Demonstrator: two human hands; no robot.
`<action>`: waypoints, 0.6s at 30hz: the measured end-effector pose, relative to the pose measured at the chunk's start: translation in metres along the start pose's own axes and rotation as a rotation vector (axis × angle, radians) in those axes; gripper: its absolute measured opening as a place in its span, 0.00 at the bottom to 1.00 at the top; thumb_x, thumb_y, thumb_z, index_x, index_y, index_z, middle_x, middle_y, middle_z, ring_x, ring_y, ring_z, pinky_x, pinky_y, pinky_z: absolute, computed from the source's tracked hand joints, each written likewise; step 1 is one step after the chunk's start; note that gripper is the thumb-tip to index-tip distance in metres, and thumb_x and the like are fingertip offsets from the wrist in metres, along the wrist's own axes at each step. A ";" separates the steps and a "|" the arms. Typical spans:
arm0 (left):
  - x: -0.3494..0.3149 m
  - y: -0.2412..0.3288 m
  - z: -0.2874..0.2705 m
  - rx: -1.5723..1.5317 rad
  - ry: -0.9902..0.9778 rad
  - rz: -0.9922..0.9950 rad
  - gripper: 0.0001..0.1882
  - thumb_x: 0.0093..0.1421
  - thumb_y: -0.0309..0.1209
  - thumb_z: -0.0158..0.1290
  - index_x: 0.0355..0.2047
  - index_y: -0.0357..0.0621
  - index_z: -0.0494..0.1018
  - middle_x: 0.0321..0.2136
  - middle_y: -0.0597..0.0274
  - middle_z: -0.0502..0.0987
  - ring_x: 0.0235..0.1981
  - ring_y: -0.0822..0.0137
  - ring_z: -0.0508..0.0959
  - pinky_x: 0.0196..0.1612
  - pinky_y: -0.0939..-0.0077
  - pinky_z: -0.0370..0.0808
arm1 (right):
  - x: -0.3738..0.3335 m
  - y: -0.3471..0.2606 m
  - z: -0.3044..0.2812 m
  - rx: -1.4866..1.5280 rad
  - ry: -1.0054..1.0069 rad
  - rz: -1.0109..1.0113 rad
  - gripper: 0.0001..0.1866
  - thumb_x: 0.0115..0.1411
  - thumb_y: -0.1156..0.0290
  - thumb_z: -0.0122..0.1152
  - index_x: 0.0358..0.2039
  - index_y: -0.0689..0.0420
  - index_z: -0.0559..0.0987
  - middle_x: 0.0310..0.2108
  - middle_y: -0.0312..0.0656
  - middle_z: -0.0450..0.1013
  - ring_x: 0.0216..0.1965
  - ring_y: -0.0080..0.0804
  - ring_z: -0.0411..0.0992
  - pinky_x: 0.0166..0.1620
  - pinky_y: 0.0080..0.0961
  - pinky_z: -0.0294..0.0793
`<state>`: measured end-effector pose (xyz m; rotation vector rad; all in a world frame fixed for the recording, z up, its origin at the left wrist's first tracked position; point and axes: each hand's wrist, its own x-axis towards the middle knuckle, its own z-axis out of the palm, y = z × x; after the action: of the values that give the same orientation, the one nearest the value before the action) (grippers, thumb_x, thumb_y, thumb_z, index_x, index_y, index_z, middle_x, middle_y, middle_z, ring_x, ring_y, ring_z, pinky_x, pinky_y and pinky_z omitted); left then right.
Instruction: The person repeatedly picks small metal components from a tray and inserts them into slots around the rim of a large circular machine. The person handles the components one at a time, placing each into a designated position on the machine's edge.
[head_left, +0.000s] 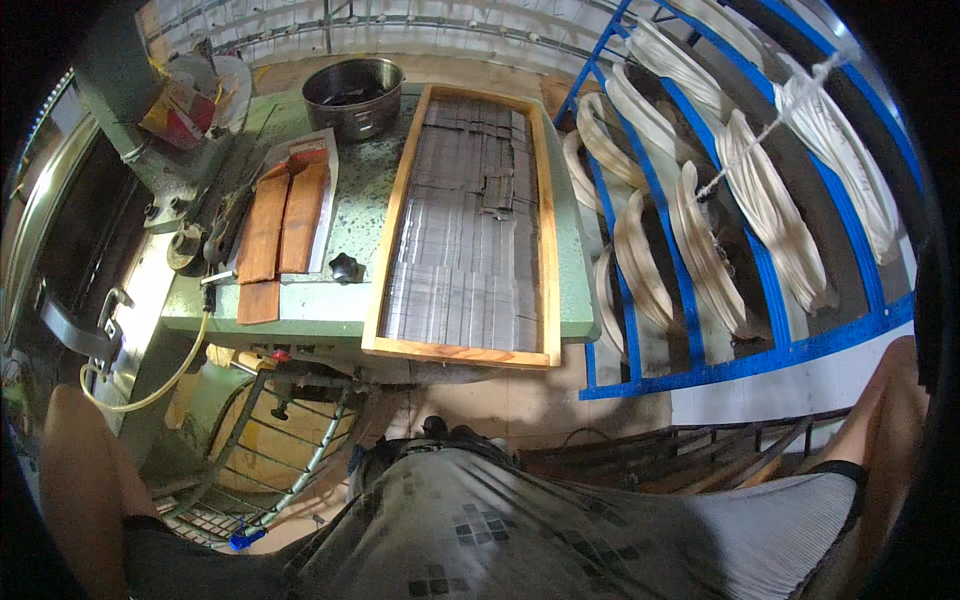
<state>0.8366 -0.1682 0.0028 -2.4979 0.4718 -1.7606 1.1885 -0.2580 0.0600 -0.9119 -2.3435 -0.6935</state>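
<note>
Neither of my hands is in the picture. Only my bare left arm [85,470] at the lower left and my bare right arm [880,415] at the lower right show, both running out of the sleeves. Right in front of me, a shallow wooden tray [552,290] lies on a green worktable [345,215]. Rows of thin grey metal strips [455,250] fill the tray, packed tightly, with a few small pieces lying loose on top. To the tray's left sit brown flat pieces [285,220] on a sheet of paper, and a black star-shaped knob [345,268].
A round metal pot [353,100] stands at the table's back. On the left are a green machine column [130,110], a pale hose [190,355] and a metal handle [75,325]. A blue rack [770,290] holding white looped bundles [770,200] stands at the right.
</note>
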 end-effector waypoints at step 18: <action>-0.017 0.001 -0.003 0.004 0.110 -0.071 0.13 0.60 0.19 0.63 0.46 0.35 0.81 0.39 0.56 0.84 0.38 0.65 0.84 0.46 0.72 0.81 | 0.006 -0.021 0.000 -0.008 0.078 0.081 0.05 0.63 0.73 0.68 0.33 0.61 0.85 0.32 0.38 0.80 0.33 0.27 0.75 0.37 0.28 0.74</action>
<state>0.8281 -0.1636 -0.0121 -2.4538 0.3892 -1.9301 1.1696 -0.2683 0.0585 -0.9598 -2.2241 -0.6937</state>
